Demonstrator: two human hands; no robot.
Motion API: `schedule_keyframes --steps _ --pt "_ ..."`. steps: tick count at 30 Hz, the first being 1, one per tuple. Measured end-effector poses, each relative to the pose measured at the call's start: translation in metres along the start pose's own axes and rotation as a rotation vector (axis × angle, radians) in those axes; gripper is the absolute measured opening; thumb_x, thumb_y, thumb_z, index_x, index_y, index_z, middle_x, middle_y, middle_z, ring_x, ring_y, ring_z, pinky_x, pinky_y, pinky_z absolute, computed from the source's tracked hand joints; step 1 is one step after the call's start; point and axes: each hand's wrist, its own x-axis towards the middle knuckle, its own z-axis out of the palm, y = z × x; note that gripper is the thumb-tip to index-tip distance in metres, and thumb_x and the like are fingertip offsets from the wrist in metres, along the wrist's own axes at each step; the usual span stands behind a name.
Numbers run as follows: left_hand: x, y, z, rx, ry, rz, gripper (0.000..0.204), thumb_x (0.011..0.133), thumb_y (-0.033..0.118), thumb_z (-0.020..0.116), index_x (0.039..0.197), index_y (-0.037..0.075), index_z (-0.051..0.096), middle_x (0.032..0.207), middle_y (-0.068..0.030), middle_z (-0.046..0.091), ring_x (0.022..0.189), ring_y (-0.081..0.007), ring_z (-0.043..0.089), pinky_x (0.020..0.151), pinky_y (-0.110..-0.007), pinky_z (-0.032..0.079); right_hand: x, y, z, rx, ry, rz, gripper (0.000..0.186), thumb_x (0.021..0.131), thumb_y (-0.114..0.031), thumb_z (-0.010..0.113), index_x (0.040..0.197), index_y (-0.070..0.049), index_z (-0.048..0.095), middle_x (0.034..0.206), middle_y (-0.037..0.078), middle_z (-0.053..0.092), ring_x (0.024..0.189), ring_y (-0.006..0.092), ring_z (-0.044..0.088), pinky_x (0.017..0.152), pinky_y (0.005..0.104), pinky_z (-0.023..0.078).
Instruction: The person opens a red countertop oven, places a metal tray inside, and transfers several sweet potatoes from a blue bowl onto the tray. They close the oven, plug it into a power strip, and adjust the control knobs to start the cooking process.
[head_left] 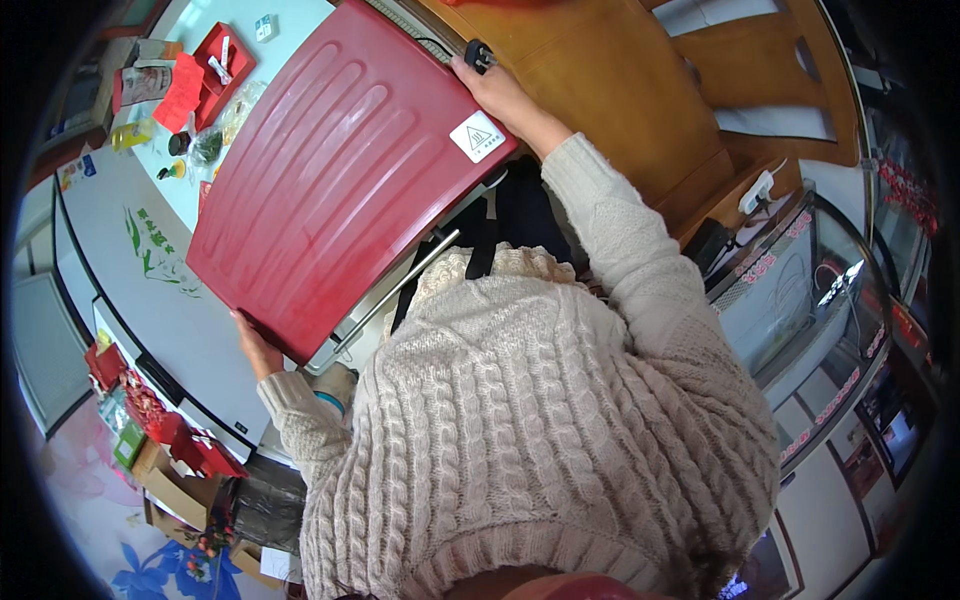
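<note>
1. Two hands hold the red oven [340,180] by its opposite ends. We see the left hand [262,347] at the left end, near the front left corner, and the right hand [500,100] on the right end's edge.
2. Both grips are closed on the oven, fingers only partly bent because of its bulk. Some fingertips are hidden. We judge that gripping both ends balances the load.
3. The front edge, with its metal handle [404,287], faces the sweater [530,400]. We judge that this closeness to the body eases the weight.
4. The underside is hidden; we cannot tell whether anything supports it.
5. The black plug [479,56] sits just beside the right fingers, possibly to control the cord. We cannot confirm a pinch.
6. Beyond the oven, we find a red tray [212,97] toward the left edge of the pale table [292,17].
</note>
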Motion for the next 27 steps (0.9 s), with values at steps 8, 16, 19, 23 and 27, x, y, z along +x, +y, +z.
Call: schedule_keyframes --steps 8,16,19,23,27 --pt "0.004 0.011 0.005 0.044 -0.098 0.043 0.051 0.101 0.053 0.056 0.122 0.007 0.056 0.133 -0.0081 0.060 0.125 -0.0229 0.054 0.111 -0.043 0.040 0.003 0.021 -0.006 0.118 -0.065 -0.161 0.063 0.102 -0.056 0.052 0.127 -0.001 0.068 0.119 0.013 0.070 0.107 0.0202 0.065 0.091 0.0301 0.050" --pt "0.015 0.025 0.008 0.107 -0.125 0.042 0.065 0.105 0.054 0.046 0.149 0.005 0.042 0.152 -0.0086 0.048 0.137 -0.0267 0.047 0.117 -0.045 0.034 -0.011 0.020 -0.006 0.047 -0.025 -0.120 0.076 0.095 -0.066 0.056 0.105 0.008 0.072 0.095 0.017 0.071 0.085 0.0221 0.068 0.076 0.0343 0.052" --pt "0.012 0.023 0.019 0.071 -0.131 -0.005 0.065 0.103 0.055 0.048 0.147 0.007 0.045 0.148 -0.0089 0.052 0.134 -0.0267 0.050 0.115 -0.045 0.037 -0.017 0.030 0.002 0.002 0.055 -0.095 0.086 0.091 -0.072 0.054 0.104 0.012 0.071 0.099 0.024 0.072 0.092 0.0289 0.070 0.081 0.0390 0.053" --pt "0.019 0.016 0.011 0.005 -0.152 0.039 0.063 0.101 0.057 0.053 0.140 0.008 0.052 0.141 -0.0084 0.057 0.128 -0.0263 0.055 0.111 -0.045 0.040 -0.020 0.020 0.003 0.139 -0.089 0.012 0.076 0.096 -0.064 0.056 0.124 0.006 0.067 0.103 0.015 0.073 0.087 0.0178 0.069 0.077 0.0308 0.054" --pt "0.026 0.016 0.014 -0.107 -0.062 0.025 0.046 0.096 0.056 0.061 0.116 0.015 0.061 0.117 -0.0053 0.066 0.115 -0.0218 0.058 0.103 -0.043 0.046 -0.027 0.018 0.005 0.286 -0.056 0.022 0.079 0.095 -0.064 0.056 0.112 0.012 0.069 0.104 0.018 0.073 0.098 0.0231 0.069 0.086 0.0348 0.052"
